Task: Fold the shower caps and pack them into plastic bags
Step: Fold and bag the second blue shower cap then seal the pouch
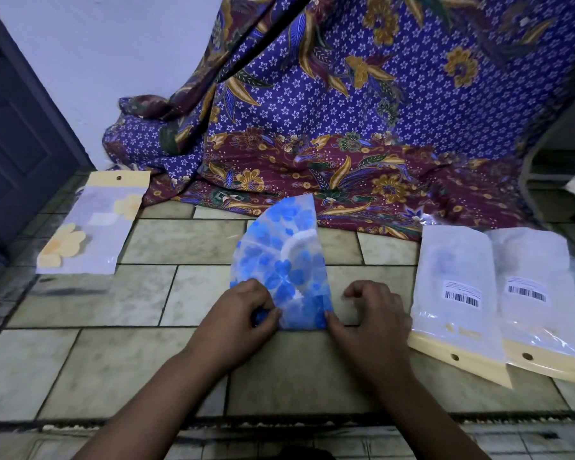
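Down low, the left hand (pixel 243 313) pinches a near corner of the folded shower cap (pixel 286 260) — the right hand (pixel 372 322), curled, touches the other corner; its grip is unclear.

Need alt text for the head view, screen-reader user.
A folded blue-flowered shower cap lies on a tiled floor; the left hand pinches its near left corner, the right hand touches the near right with its thumb. One packed bag lies far left, two barcoded bags at right, a patterned cloth behind.

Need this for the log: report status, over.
Left hand pinches blue shower cap edge; right hand thumb at its corner, grip unclear. Cap folded on floor. Nothing blocking.
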